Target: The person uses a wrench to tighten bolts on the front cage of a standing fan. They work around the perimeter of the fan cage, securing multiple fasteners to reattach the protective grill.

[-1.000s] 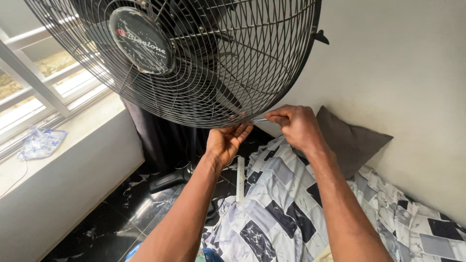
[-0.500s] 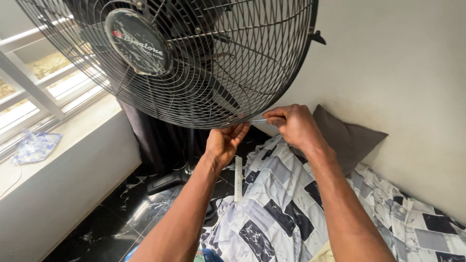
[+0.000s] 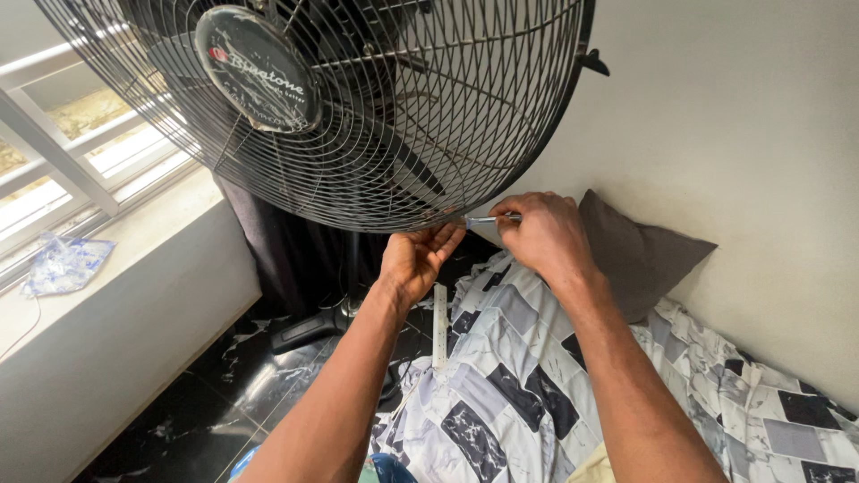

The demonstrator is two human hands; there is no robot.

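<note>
A large black standing fan fills the upper left, its wire guard (image 3: 376,134) facing me with a round dark badge (image 3: 258,70) at the centre. My left hand (image 3: 413,259) cups the guard's bottom rim from below, fingers touching the wire. My right hand (image 3: 540,233) is closed around a small silver screwdriver (image 3: 488,218), whose tip points left at the rim just above my left fingers. A black clip (image 3: 592,61) sticks out on the guard's right edge.
A bed with a grey, black and white patchwork cover (image 3: 537,385) lies below, a dark grey pillow (image 3: 640,255) against the white wall. A pale strip (image 3: 439,324) lies near the bed's edge. The fan's base (image 3: 309,329) stands on black marble floor. A window sill (image 3: 98,259) holds a crumpled bag (image 3: 63,266).
The view has shifted slightly, so the fan guard sits a little higher and closer. Both hands stay at the guard's bottom rim, the right one still holding the screwdriver.
</note>
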